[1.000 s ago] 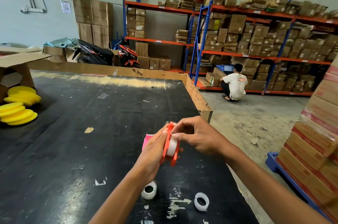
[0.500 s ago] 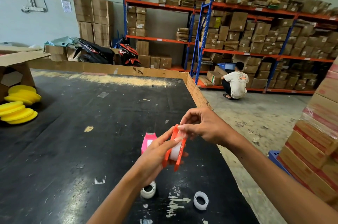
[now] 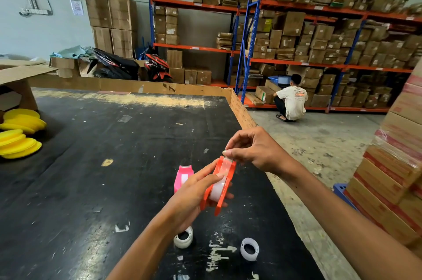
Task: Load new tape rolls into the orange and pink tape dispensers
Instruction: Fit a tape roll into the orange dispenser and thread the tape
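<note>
Orange dispenser (image 3: 219,185) sits clamped in your left hand (image 3: 194,195) above the black table (image 3: 96,165), a clear roll (image 3: 218,188) seated inside it, while your right hand (image 3: 255,150) pinches the loose tape end (image 3: 227,161) at the dispenser's top edge. Just behind your left-hand grip the pink dispenser (image 3: 182,177) stands on the table, partly hidden. Below the grip lie a tape roll (image 3: 183,237) under your left wrist and an empty white core (image 3: 249,249) to its right.

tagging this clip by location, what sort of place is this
Most likely a warehouse packing area: steel racking stacked with cardboard boxes, a big black worktable, and a bare concrete floor.
</note>
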`<state>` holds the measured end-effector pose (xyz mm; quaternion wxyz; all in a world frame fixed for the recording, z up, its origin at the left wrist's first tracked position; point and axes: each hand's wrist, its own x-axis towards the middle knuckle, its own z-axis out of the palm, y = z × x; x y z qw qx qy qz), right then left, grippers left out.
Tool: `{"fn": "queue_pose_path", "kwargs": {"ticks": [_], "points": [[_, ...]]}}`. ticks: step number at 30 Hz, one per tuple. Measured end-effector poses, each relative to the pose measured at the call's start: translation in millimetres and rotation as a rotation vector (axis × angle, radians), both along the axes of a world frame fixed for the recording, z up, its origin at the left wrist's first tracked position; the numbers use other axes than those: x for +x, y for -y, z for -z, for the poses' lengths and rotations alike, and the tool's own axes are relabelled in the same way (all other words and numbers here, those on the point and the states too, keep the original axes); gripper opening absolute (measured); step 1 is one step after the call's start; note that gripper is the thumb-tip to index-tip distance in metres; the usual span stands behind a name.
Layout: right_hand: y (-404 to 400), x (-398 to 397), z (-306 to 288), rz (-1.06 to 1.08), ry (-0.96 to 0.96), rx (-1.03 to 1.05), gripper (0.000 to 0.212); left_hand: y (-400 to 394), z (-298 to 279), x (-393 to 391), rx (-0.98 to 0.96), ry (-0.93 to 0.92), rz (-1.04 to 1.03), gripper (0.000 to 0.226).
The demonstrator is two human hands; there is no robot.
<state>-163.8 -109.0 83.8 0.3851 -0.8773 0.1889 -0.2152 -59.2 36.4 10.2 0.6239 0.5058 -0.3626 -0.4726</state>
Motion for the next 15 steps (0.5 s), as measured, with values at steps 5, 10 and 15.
{"fn": "queue_pose_path", "kwargs": {"ticks": [5, 10, 15], "points": [[9, 1, 6, 0.011, -0.023, 0.099, 0.010, 1, 3, 3, 0.016, 0.037, -0.014, 0.043], [15, 3, 20, 0.034, -0.024, 0.326, 0.007, 3, -1, 2, -0.009, 0.012, 0.001, 0.039], [15, 1, 30, 0.013, -0.040, 0.332, 0.019, 7, 2, 4, 0.005, -0.035, 0.009, 0.041]]}}
